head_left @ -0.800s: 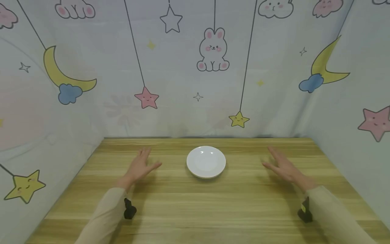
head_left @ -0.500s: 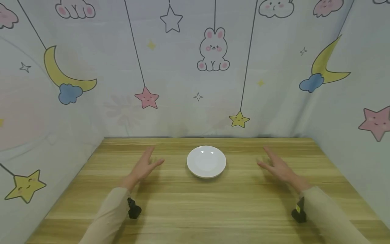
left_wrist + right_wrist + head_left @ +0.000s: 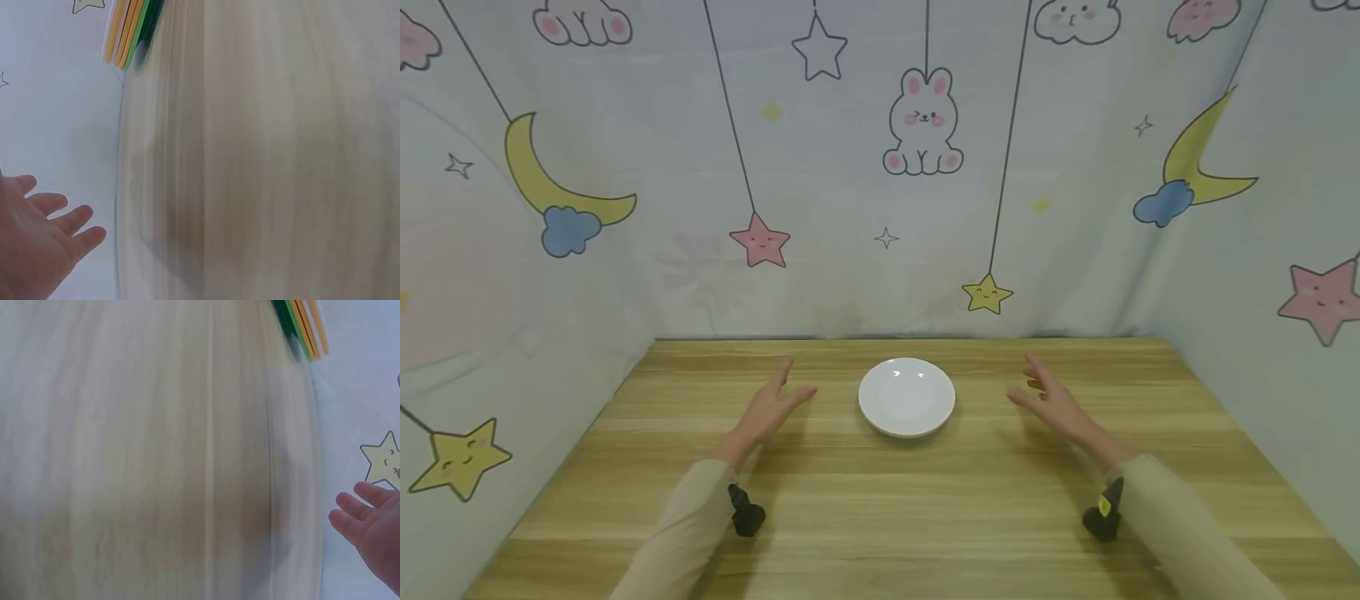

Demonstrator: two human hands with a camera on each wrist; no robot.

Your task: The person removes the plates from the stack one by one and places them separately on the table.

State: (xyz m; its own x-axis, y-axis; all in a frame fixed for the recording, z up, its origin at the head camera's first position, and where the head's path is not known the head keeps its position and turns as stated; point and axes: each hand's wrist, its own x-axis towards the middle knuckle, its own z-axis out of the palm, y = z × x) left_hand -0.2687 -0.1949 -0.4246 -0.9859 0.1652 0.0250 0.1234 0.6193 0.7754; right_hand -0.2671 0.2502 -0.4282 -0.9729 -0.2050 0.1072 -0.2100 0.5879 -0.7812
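A stack of plates stands towards the back of the table, its top white plate (image 3: 907, 397) facing up in the head view. Edge-on, the stack (image 3: 128, 31) shows white, orange and green layers at the top of the left wrist view; the right wrist view catches its rims (image 3: 305, 325) too. Left of it, my left hand (image 3: 767, 414) is held with thumb and fingers spread, touching nothing. My right hand (image 3: 1062, 412) mirrors it on the other side, thumb towards the plates, fingers slightly bent and apart from them. Both hands appear raised over the table.
The wooden table (image 3: 895, 525) runs back to a pale printed curtain (image 3: 850, 183), which also closes in both sides. A small black wrist camera (image 3: 747, 511) sits at the left cuff, another black camera (image 3: 1103, 512) at the right cuff.
Both hands have moved inwards, the left one rightwards and the right one leftwards, closer to the stack of plates. The right fingers are a little more bent. The plates have stayed put.
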